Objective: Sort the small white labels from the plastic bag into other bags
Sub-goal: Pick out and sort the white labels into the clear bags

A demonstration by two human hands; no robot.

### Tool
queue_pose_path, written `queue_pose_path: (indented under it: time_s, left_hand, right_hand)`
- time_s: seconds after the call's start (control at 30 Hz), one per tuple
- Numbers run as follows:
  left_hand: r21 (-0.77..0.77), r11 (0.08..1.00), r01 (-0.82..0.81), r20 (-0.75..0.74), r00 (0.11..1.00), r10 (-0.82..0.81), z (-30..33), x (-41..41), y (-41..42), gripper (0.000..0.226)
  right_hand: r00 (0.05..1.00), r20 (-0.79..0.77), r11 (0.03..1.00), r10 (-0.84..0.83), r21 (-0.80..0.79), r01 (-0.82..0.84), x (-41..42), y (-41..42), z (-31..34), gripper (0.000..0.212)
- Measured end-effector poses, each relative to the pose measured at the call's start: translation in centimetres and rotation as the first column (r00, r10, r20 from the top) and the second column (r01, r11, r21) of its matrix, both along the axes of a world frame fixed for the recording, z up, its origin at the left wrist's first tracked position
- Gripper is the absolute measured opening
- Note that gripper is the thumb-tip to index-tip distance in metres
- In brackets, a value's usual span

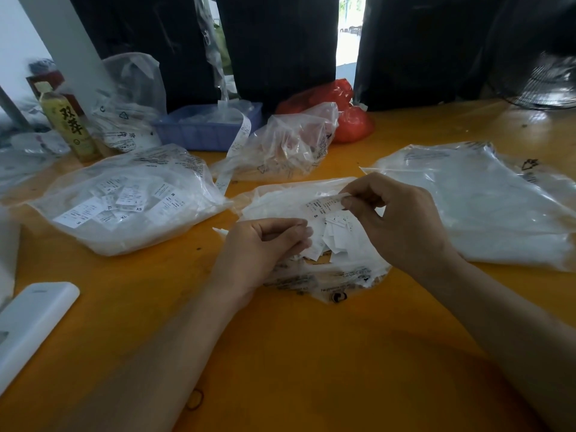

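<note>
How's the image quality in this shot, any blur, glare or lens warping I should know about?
Head view: wide-angle warping bows the table edges; the fan at top right is motion-blurred; the doorway gap behind is blown out; glare sheens the clear bag on the right; print on the label pinched by the right hand is mostly unreadable, though an S shows.

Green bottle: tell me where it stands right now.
Head view, far left at the back of the table: the green bottle stands upright, left of the blue tray, beside a clear bag.
</note>
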State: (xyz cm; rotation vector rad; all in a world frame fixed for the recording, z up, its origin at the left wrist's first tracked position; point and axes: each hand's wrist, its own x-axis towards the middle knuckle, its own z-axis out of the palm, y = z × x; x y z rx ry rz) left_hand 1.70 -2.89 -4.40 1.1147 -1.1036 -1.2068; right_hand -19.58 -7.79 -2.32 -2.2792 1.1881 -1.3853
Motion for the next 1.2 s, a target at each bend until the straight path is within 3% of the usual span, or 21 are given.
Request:
queue_pose_path:
  time_s: [0.27, 0.47, 0.67, 0.8, 0.93, 1.2]
  left_hand:
    - [0.022, 1.0, 0.003, -0.017, 1.0, -0.003, -0.2, 0.1, -0.2, 0.039]
    - [0.027, 1.0, 0.005, -0.042, 0.999, -0.003, -0.1, 0.2, -0.2, 0.052]
    - [0.02, 1.0, 0.019, -0.033, 0.999, -0.018, -0.3, 0.2, -0.3, 0.043]
    - [0.014, 1.0, -0.005, 0.035, 0.999, 0.004, -0.3, 0.4, -0.2, 0.028]
    - [0.008, 0.999, -0.037, 0.14, 0.99, 0.035, -0.4, 0.4, -0.1, 0.031]
    - [-0.05, 0.997, -0.053, 0.294, 0.954, 0.065, -0.2, 0.3, 0.0, 0.015]
  right_hand:
    - [1.0, 0.002, 0.999, 0.016, 0.041, -0.016, 0.1, 0.0, 0.0, 0.007]
    - [0.999, 0.021, 0.998, 0.024, 0.049, -0.025, 0.0, -0.1, 0.0, 0.007]
    - [0.999, -0.054, 1.0, 0.006, 0.009, -0.006, -0.1, -0.4, -0.3, 0.008]
    - [0.992, -0.127, 1.0, 0.019, 0.025, -0.016, -0.3, -0.6, -0.2, 0.008]
    - [0.986, -0.166, 0.999, 0.026, 0.034, -0.021, -0.4, -0.7, -0.1, 0.007]
    - [0.977, -0.195, 0.991, 0.084, 0.122, -0.061, -0.4, -0.9, -0.4, 0.007]
